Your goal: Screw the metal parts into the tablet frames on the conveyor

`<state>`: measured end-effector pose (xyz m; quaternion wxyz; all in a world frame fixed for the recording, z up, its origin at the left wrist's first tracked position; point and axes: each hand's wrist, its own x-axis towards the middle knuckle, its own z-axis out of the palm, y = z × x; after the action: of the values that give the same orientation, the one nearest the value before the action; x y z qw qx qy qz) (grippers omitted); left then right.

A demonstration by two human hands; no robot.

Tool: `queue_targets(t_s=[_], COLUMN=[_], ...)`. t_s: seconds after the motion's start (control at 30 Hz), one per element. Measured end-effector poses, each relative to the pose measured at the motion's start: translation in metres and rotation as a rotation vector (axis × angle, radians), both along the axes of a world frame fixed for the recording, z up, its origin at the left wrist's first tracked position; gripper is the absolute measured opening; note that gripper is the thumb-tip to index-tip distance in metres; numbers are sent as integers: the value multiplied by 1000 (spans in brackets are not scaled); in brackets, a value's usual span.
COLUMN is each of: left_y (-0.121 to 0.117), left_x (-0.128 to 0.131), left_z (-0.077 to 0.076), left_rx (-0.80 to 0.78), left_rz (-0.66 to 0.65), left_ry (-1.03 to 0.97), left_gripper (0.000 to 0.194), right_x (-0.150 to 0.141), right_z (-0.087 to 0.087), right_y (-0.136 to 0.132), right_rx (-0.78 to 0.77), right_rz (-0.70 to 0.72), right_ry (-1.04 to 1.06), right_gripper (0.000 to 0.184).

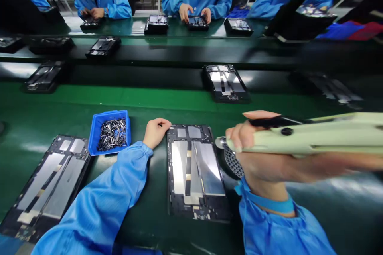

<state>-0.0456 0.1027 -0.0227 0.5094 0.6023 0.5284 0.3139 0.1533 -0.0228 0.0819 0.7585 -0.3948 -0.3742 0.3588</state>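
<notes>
Head view: left of my left hand (156, 132), a brush from my shiny blue sleeve (110, 191) could spill the blue plastic bin (93, 135) of small metal parts (112, 134); to its right, a slip of the pale-green, stick-shaped driver (323, 135) might scratch the flat black, silver-panelled device (195, 171) lying on the dark-green table (152, 215) between my hands. My left hand is pinched nearly closed at the device's upper-left corner; whether it holds anything, I cannot tell. My right hand (247, 137) wraps round the driver, tip aimed left.
</notes>
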Motion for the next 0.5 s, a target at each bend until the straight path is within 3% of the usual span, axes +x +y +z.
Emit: queue_targets(t_s=[0.07, 0.2, 0.33, 0.5], left_y=[0, -3, -3, 1], left_x=[0, 2, 1, -3], left_z=[-1, -3, -3, -4], left_rx=[21, 61, 79, 42], left_rz=[-6, -2, -4, -45], left_ry=[15, 40, 60, 62], left_gripper=[10, 8, 9, 10], right_x=[-19, -49, -68, -80], right_z=[1, -8, -24, -33], right_y=[20, 60, 89, 103], right_rx=[33, 20, -19, -18], right_rz=[68, 173, 162, 141], right_ry=[-35, -48, -66, -105], right_gripper=[84, 75, 72, 72])
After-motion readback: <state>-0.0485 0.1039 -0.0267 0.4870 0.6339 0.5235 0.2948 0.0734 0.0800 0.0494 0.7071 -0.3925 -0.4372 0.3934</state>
